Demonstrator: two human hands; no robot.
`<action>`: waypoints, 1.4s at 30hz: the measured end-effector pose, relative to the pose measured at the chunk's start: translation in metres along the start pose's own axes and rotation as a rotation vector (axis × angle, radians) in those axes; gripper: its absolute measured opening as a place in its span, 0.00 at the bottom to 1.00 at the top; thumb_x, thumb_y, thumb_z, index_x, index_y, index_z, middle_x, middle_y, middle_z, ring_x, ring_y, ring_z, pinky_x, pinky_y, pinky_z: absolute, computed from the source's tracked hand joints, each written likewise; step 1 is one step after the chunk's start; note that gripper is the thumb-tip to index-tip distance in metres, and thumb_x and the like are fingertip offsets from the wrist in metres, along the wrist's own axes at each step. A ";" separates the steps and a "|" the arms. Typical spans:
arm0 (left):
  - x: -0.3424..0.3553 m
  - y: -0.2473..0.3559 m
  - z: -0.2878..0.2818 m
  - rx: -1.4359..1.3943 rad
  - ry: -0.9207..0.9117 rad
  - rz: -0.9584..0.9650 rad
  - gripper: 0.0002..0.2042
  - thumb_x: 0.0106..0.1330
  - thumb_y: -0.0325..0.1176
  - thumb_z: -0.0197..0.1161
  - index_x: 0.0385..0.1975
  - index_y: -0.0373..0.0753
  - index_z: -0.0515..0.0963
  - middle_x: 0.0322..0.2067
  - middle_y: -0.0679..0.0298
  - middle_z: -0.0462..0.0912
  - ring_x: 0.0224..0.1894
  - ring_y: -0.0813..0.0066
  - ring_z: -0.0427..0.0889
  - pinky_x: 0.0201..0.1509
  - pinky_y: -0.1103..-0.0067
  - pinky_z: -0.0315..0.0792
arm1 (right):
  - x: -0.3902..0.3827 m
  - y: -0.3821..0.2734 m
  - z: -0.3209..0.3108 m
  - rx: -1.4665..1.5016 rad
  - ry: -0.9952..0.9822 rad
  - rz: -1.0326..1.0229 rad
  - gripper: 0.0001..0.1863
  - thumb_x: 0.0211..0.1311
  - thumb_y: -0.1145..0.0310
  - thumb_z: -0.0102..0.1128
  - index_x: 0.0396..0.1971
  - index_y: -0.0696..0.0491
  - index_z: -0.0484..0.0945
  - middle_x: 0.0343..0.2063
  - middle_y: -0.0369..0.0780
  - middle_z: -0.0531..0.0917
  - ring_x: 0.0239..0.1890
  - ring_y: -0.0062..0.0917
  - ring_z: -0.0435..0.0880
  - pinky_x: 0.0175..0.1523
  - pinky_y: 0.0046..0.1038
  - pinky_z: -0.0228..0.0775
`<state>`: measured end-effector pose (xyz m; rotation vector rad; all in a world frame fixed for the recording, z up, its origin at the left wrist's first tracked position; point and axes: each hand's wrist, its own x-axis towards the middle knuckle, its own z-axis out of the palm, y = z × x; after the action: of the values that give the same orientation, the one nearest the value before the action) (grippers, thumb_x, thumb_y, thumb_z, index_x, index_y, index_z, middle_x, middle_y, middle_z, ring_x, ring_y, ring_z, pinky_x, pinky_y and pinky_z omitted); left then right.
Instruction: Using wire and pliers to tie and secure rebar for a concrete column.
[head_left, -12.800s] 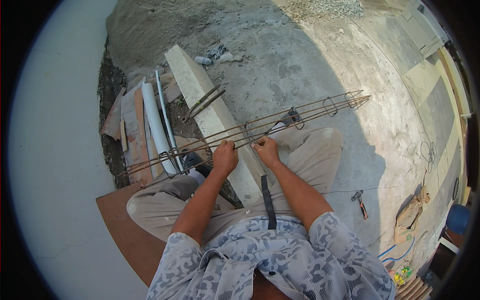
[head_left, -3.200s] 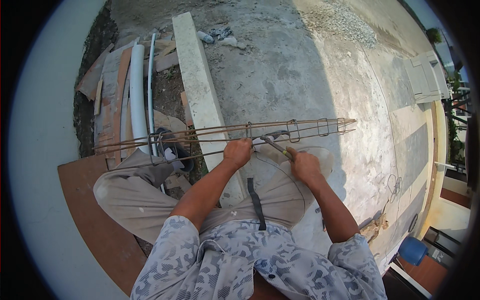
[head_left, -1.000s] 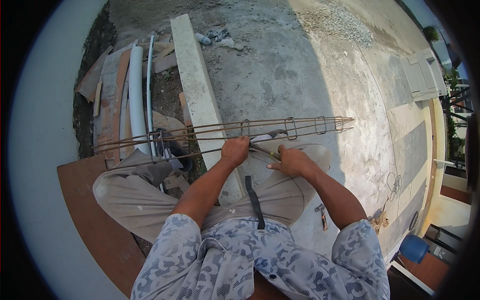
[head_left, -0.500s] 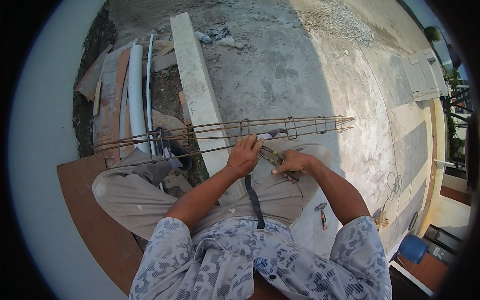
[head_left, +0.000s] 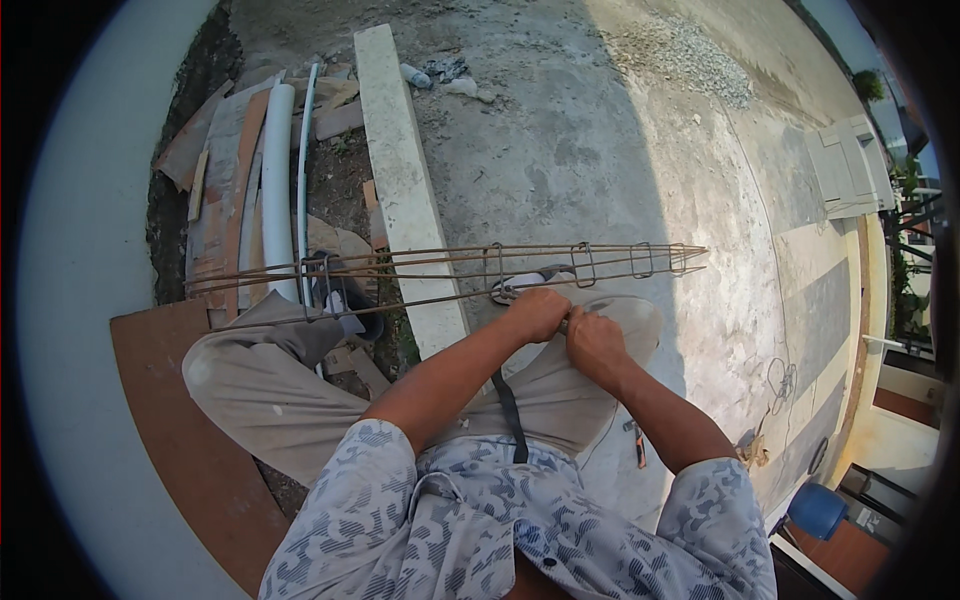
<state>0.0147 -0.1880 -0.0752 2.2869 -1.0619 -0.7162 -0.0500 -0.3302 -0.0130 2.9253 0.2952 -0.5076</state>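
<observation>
A long rusty rebar cage [head_left: 440,262] with several square stirrups lies across my knees, running left to right. My left hand [head_left: 537,312] is closed around its lower bar, just below a stirrup [head_left: 497,268]. My right hand [head_left: 592,340] sits right against the left one, fisted on a small metal tool [head_left: 564,323] whose tip is hidden between the hands. I am sitting with my beige trouser legs under the cage.
A pale concrete beam [head_left: 398,170] runs away from my knees. White pipes [head_left: 277,180] and wood scraps lie to its left, and a brown board [head_left: 175,420] is at lower left. Pliers [head_left: 637,443] and a blue bucket [head_left: 815,508] are on the concrete at right.
My right hand has moved left and up, closing against my left hand at the lower bar. The tool, plainly seen half a second ago, is now mostly covered. The cage has not moved.
</observation>
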 end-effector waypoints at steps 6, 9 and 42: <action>-0.040 0.015 0.037 0.156 0.590 0.152 0.24 0.61 0.31 0.61 0.61 0.40 0.72 0.54 0.53 0.76 0.60 0.55 0.73 0.70 0.60 0.61 | 0.025 0.015 -0.043 0.685 -0.774 -0.004 0.19 0.54 0.62 0.76 0.38 0.61 0.81 0.26 0.44 0.84 0.25 0.35 0.86 0.31 0.39 0.81; -0.037 0.012 0.046 0.110 0.570 0.147 0.25 0.62 0.33 0.60 0.62 0.41 0.71 0.54 0.54 0.74 0.60 0.56 0.73 0.70 0.60 0.60 | 0.022 0.035 -0.006 1.359 -1.082 0.224 0.19 0.53 0.63 0.77 0.35 0.63 0.81 0.25 0.46 0.84 0.22 0.37 0.84 0.26 0.41 0.79; -0.016 0.005 0.020 -0.004 0.342 0.203 0.07 0.56 0.32 0.63 0.35 0.44 0.80 0.34 0.59 0.84 0.44 0.57 0.84 0.52 0.67 0.74 | -0.004 0.005 -0.043 1.084 -0.810 0.278 0.16 0.56 0.63 0.74 0.30 0.59 0.79 0.20 0.43 0.80 0.21 0.29 0.83 0.28 0.36 0.80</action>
<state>-0.0097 -0.1826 -0.0827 2.1566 -1.1016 -0.2340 -0.0386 -0.3278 0.0290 3.1120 -0.6860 -2.2441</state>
